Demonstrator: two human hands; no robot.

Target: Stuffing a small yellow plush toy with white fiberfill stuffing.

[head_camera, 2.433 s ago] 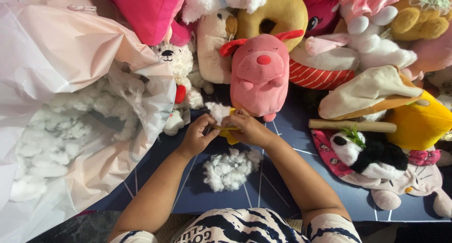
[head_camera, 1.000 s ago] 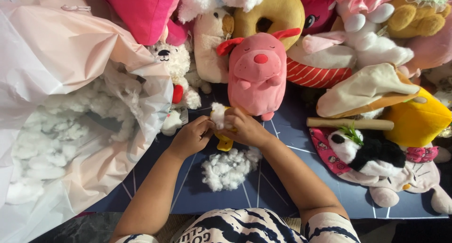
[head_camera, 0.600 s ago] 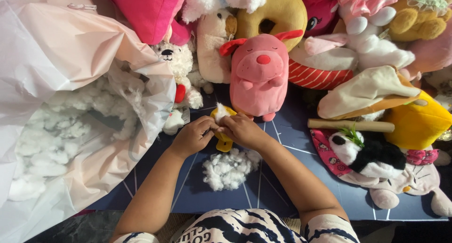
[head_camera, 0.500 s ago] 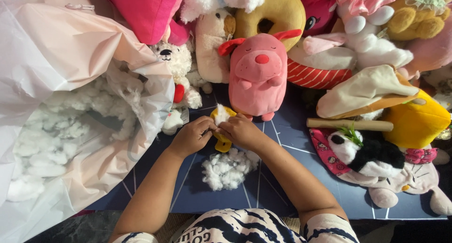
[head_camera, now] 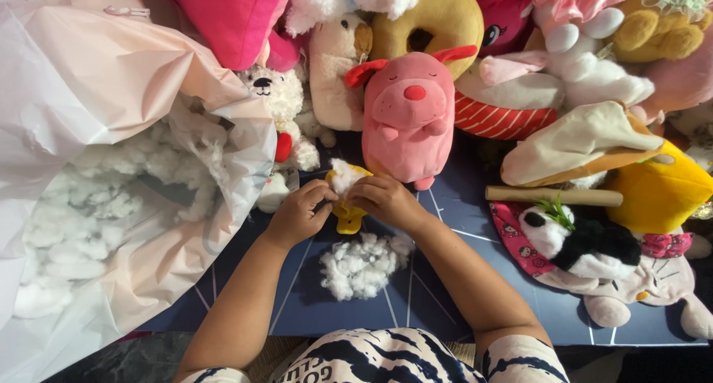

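A pile of white stuffing (head_camera: 362,264) lies on the dark blue mat (head_camera: 445,301), close to the person. Just past it, the left hand (head_camera: 298,214) and the right hand (head_camera: 384,200) are both curled tight on a small yellow toy (head_camera: 347,214). White fluff (head_camera: 343,177) pokes out of its top. Behind the toy stands a pink plush dog (head_camera: 407,116). A big plastic bag of stuffing (head_camera: 111,205) sits on the left.
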